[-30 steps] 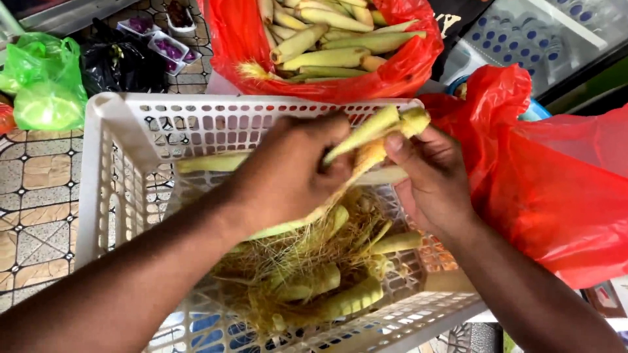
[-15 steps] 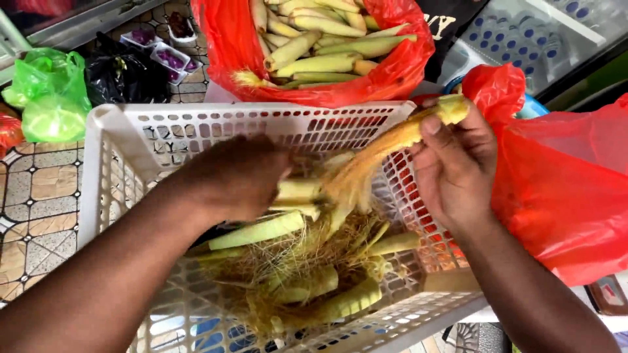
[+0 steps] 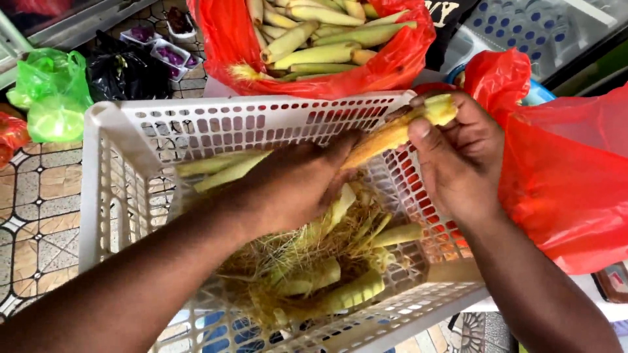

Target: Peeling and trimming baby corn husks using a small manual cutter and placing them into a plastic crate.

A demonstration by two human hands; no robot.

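Observation:
My right hand (image 3: 458,157) grips the thick end of a small yellow corn ear (image 3: 399,127) over the far right rim of a white plastic basket (image 3: 124,189). My left hand (image 3: 294,186) is closed around the ear's thin end and some pale green husk strips (image 3: 222,170), which stick out to the left. Under the hands, the basket holds a heap of husks and corn silk (image 3: 314,274).
A red plastic bag (image 3: 314,39) full of unpeeled small corn ears sits just behind the basket. Another red bag (image 3: 569,176) lies at the right. Green bag (image 3: 49,91), black bag (image 3: 124,68) and small tubs rest on the tiled floor at far left.
My right hand has carried the corn ear up and to the right rim. My left hand dropped towards the heap, then came back onto the ear's thin end.

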